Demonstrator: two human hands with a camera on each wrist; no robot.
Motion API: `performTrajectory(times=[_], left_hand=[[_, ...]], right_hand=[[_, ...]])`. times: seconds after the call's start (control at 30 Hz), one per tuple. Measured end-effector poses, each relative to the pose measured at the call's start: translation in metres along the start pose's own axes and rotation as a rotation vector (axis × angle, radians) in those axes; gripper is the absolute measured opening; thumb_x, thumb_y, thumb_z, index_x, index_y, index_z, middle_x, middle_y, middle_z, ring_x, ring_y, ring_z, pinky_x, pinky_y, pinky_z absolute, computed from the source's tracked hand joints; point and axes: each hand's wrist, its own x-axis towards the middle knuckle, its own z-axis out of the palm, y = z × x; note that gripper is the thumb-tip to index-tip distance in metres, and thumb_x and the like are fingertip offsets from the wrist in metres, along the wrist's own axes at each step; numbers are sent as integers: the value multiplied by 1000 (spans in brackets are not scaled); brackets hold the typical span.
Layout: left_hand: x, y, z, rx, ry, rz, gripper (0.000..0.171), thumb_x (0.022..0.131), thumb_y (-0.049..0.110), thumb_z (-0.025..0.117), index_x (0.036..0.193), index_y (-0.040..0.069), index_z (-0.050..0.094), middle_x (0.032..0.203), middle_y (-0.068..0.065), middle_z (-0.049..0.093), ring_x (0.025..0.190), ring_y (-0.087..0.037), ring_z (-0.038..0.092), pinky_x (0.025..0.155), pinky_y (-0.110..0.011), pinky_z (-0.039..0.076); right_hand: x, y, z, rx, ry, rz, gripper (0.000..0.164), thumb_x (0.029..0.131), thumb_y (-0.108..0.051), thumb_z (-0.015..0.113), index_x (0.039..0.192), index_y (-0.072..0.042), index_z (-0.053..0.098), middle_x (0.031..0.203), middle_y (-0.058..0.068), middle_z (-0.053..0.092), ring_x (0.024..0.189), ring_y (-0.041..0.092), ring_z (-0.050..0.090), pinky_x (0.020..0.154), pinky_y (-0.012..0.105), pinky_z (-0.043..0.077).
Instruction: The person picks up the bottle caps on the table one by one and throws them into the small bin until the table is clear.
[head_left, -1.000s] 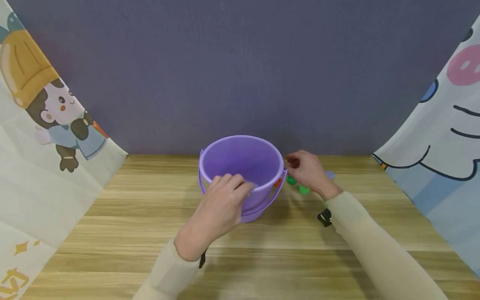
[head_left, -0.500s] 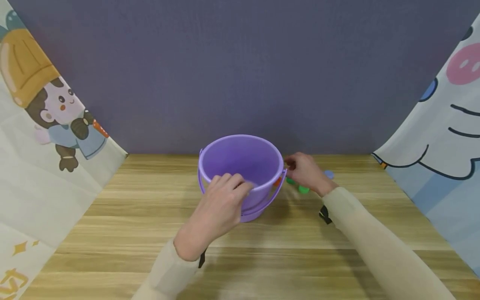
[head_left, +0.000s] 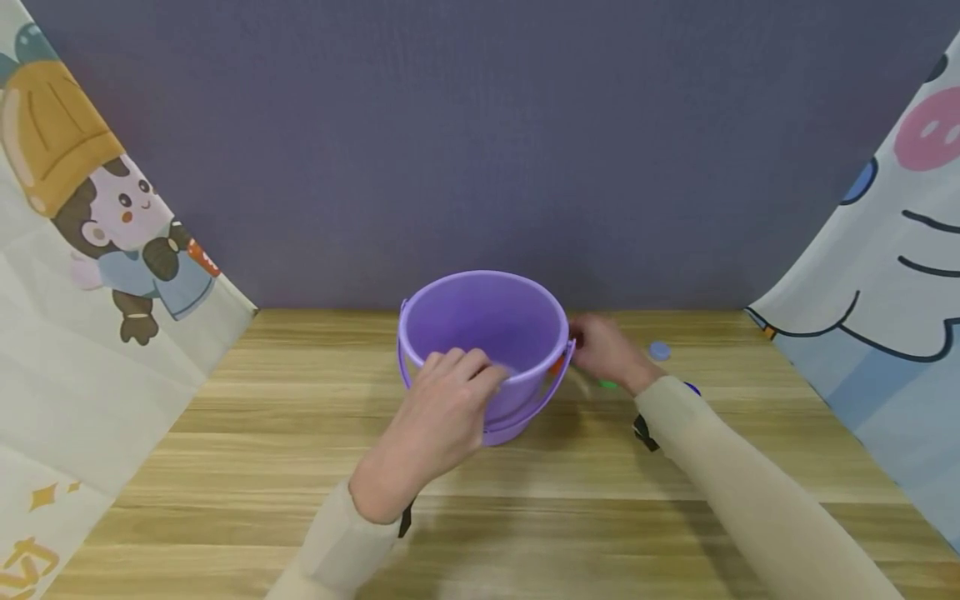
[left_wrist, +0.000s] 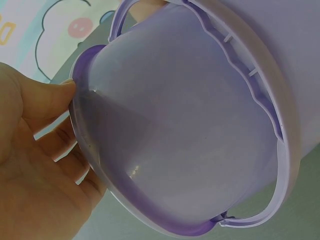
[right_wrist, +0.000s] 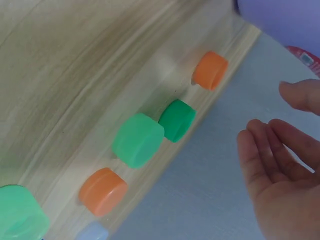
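Note:
A purple bucket (head_left: 513, 408) stands upright on the wooden table, its handle hanging down the near side. My left hand (head_left: 442, 408) grips the near rim; in the left wrist view the thumb presses one side of that rim, with the fingers at the other. To the bucket's right, my right hand (head_left: 609, 354) reaches toward the back. The right wrist view shows its fingers loosely bent, thumb apart, holding nothing. A red object (right_wrist: 306, 59) with a pale patch peeks out behind the bucket near that thumb.
Several bottle caps lie right of the bucket: orange caps (right_wrist: 210, 70), a dark green cap (right_wrist: 177, 120), light green caps (right_wrist: 138, 140) and a pale blue cap (head_left: 659, 351). A dark blue item (head_left: 693, 388) shows beside the right sleeve. A grey-blue wall (head_left: 480, 150) rises behind.
My right hand has shifted slightly left and down beside the bucket, covering more of the green caps. The pale blue cap and dark blue item have come into fuller view. My left hand keeps its place.

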Motion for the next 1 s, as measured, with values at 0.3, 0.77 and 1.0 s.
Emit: performTrajectory(times=[0.3, 0.77, 1.0], left_hand=[[1, 0, 2, -1, -10, -5, 17, 91, 3, 65, 103, 13, 72, 90, 1, 62, 77, -20, 53, 67, -32, 39], [5, 3, 7, 6, -2, -6, 16, 92, 4, 66, 103, 12, 72, 90, 1, 62, 77, -20, 53, 67, -32, 39], [9, 2, 12, 20, -4, -15, 14, 93, 5, 65, 103, 12, 71, 89, 1, 61, 76, -20, 53, 67, -32, 39]], right_hand=[[5, 6, 13, -92, 1, -84, 11, 85, -12, 76, 93, -6, 73, 88, 12, 71, 83, 33, 69, 81, 51, 56], [8, 16, 22, -125, -29, -114, 21, 81, -13, 81, 98, -6, 71, 88, 10, 67, 82, 30, 66, 77, 47, 57], [12, 19, 23, -70, -48, -101, 22, 83, -12, 79, 103, -6, 71, 96, 13, 69, 89, 32, 67, 82, 49, 57]])
